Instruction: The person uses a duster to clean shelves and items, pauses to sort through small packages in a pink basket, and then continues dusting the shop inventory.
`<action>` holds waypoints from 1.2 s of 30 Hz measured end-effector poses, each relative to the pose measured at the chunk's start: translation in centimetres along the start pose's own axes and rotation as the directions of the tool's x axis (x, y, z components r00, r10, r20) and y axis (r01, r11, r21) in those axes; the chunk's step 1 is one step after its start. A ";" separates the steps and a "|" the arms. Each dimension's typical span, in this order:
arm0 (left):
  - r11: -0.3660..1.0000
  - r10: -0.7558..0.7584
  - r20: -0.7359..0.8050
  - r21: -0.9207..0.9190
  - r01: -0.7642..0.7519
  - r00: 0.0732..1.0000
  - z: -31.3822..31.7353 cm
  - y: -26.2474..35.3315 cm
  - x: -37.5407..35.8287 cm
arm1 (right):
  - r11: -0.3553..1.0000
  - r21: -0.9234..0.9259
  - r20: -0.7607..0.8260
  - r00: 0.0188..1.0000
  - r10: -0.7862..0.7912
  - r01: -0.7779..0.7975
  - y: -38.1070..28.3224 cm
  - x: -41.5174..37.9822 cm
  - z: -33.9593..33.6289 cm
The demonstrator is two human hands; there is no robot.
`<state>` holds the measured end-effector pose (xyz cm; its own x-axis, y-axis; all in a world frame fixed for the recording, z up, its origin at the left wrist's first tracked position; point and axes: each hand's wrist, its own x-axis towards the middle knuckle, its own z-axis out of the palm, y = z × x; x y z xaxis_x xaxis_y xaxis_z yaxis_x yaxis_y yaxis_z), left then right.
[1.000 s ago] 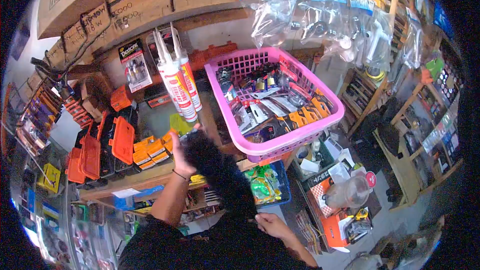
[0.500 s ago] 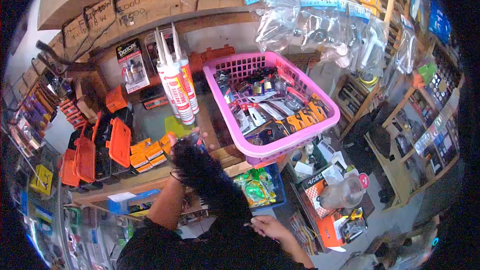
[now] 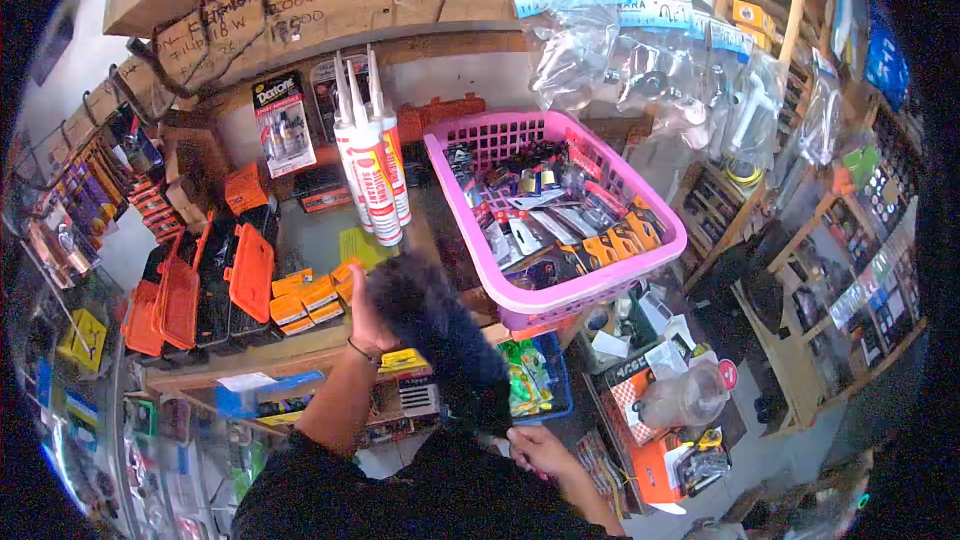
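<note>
A black fluffy duster [image 3: 445,335] slants across the middle of the view, its bushy end toward the shelf. My right hand [image 3: 540,450], low and right of centre, is closed around the duster's handle end. Beside the bushy end is my left hand [image 3: 368,322], palm toward the bristles and thumb stretched up. Its other fingers are mostly hidden behind the duster. Just beyond stand several white silicone sealant tubes [image 3: 375,180] with long nozzles. Small orange boxes [image 3: 305,300] lie left of my left hand.
A pink basket [image 3: 590,280] full of packaged tools sits right of the tubes. Orange-lidded cases [image 3: 250,275] stand open at left. Bagged fittings [image 3: 755,105] hang at upper right. Below the shelf are a blue bin [image 3: 565,380] and a clear plastic container [image 3: 690,390].
The bushy end has swung slightly right. My left hand's spread fingertips showed beyond the duster before; now its palm and thumb show at the left side. The view has shifted a little.
</note>
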<state>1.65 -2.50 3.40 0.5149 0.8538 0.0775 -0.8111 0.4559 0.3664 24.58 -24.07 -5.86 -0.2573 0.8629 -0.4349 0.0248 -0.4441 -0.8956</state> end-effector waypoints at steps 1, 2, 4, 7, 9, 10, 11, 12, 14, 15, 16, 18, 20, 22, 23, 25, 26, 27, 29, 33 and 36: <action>0.999 -0.013 0.021 0.043 0.012 1.000 -1.0 0.1 0.3 | 0.999 -0.035 0.040 0.999 -0.012 0.014 -0.9 -0.5 0.4; 0.997 -0.071 0.202 0.025 0.067 0.977 -3.1 0.5 0.9 | 0.997 -0.068 0.079 0.997 -0.022 0.028 -1.7 -0.9 0.7; 0.998 -0.062 0.287 0.047 0.050 0.956 -4.5 0.5 1.7 | 0.999 -0.023 0.045 0.999 0.024 -0.023 -3.0 -1.7 0.9; 0.972 -0.062 -0.070 -0.233 0.044 0.996 -1.0 -0.1 0.9 | 0.991 0.130 0.018 0.999 0.029 -0.031 -0.5 -0.9 0.8; 0.988 -0.071 -0.050 -0.141 0.064 0.996 -1.4 -0.1 1.0 | 0.989 0.143 0.050 0.998 0.029 -0.036 -0.9 -0.6 1.5; 0.991 -0.099 0.197 -0.064 0.114 0.975 -2.6 0.0 1.5 | 0.996 0.085 0.077 0.997 0.023 -0.029 -0.7 -0.5 1.7; 0.989 -0.141 0.432 0.026 0.144 0.891 -3.4 0.2 1.7 | 0.996 0.088 0.083 0.996 0.025 -0.033 -0.4 -0.5 1.7; 0.992 -0.121 0.420 0.035 0.117 0.900 -4.3 0.3 1.7 | 0.995 0.101 0.105 0.994 0.013 -0.023 -0.2 -0.5 1.4; 0.996 -0.083 0.201 -0.002 0.085 0.976 -2.8 0.1 1.0 | 0.994 0.110 0.127 0.992 -0.008 -0.007 -0.2 -0.4 0.9; 0.998 -0.047 -0.030 -0.033 0.046 0.998 -1.6 0.0 0.7 | 0.982 0.187 0.083 0.996 0.016 -0.031 -0.1 -0.4 0.7; 0.994 -0.090 -0.065 -0.073 0.085 0.994 -0.5 -0.1 0.4 | 0.963 0.265 0.041 0.998 0.045 -0.054 0.0 -0.4 0.7; 0.997 -0.071 0.049 -0.007 0.071 0.996 -1.7 -0.1 0.8 | 0.980 0.192 0.079 0.996 0.028 -0.042 0.0 -0.4 0.9; 0.991 -0.112 0.305 -0.036 0.129 0.946 -3.5 0.0 1.6 | 0.993 0.118 0.115 0.993 0.013 -0.027 0.3 -0.3 1.0; 0.994 -0.081 0.342 -0.037 0.100 0.936 -4.9 0.0 2.2 | 0.994 0.099 0.128 0.991 0.032 -0.045 0.9 0.1 0.8; 0.994 -0.079 0.308 -0.042 0.096 0.948 -3.4 0.0 1.8 | 0.995 0.095 0.128 0.991 0.028 -0.041 0.3 0.1 0.8; 0.985 -0.085 -0.011 -0.150 0.082 0.996 0.3 -0.5 0.6 | 0.969 0.238 0.039 0.998 0.053 -0.061 -1.0 -0.3 1.2; 0.987 -0.113 -0.012 -0.116 0.110 0.994 -0.3 -0.4 0.7 | 0.969 0.241 0.042 0.998 0.056 -0.064 -0.6 -0.1 1.4; 0.987 -0.114 -0.015 -0.115 0.112 0.993 -1.4 -0.4 1.1 | 0.989 0.144 0.068 0.997 0.024 -0.033 0.0 0.3 1.5; 0.994 -0.095 0.378 -0.008 0.105 0.921 -2.8 -0.5 1.6 | 0.999 0.050 0.094 0.996 -0.004 0.000 0.4 0.4 1.6; 0.990 -0.066 0.043 -0.124 0.071 0.997 -1.0 -0.3 0.6 | 0.990 0.143 0.036 0.999 0.003 -0.008 -0.7 -0.1 1.6; 0.998 -0.059 0.085 -0.022 0.061 0.995 -1.0 -0.5 0.9 | 0.987 0.156 0.076 0.997 0.034 -0.046 -0.6 -0.2 1.6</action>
<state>2.18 -1.70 2.33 0.5833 0.8011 0.1339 -0.7841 0.5125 0.3500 23.02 -24.36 -5.11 -0.3287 0.8264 -0.4571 -0.1142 -0.5153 -0.8494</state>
